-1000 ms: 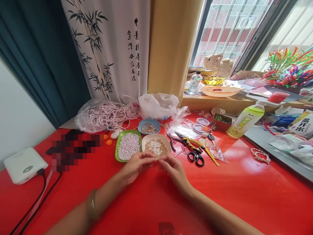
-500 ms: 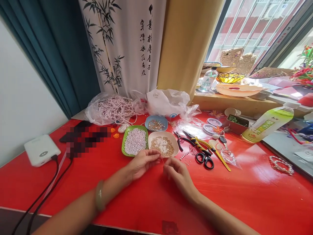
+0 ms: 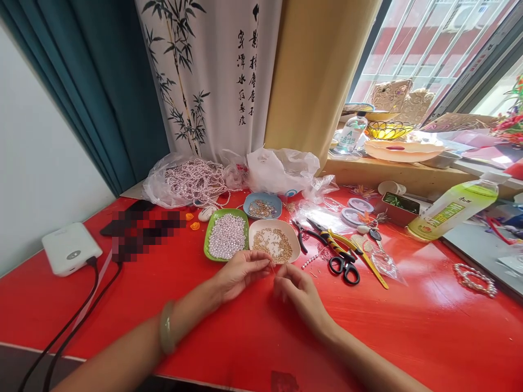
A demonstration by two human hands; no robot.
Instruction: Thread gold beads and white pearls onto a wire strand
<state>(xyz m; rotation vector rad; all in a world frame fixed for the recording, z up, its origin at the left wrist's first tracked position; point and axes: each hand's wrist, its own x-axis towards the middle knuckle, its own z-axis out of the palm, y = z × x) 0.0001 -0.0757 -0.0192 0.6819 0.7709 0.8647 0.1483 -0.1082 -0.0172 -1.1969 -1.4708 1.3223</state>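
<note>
Your left hand [image 3: 241, 274] and right hand [image 3: 295, 289] both pinched on a thin wire [image 3: 272, 268], long axis near-upright, just before the cream bead dish [image 3: 292, 234].

A glossy red table [image 3: 408, 326] is seen beneath a green dish [image 3: 208, 239] filled with pale pearly beads [image 3: 226, 235], a cream dish [image 3: 293, 235] of golden beads and a blue dish [image 3: 276, 199]. Black-handled scissors [image 3: 345, 268] and yellow-and-black pliers [image 3: 333, 242] are shown nearby. A white curtain [image 3: 212, 81] is patterned with black bamboo and black characters, flanked by teal and tan drapes.

L hand [image 3: 240, 272] & R hand [image 3: 295, 287] pinch thin wire [image 3: 271, 267] just below beige dish [image 3: 273, 243] w/ gold beads.
</note>
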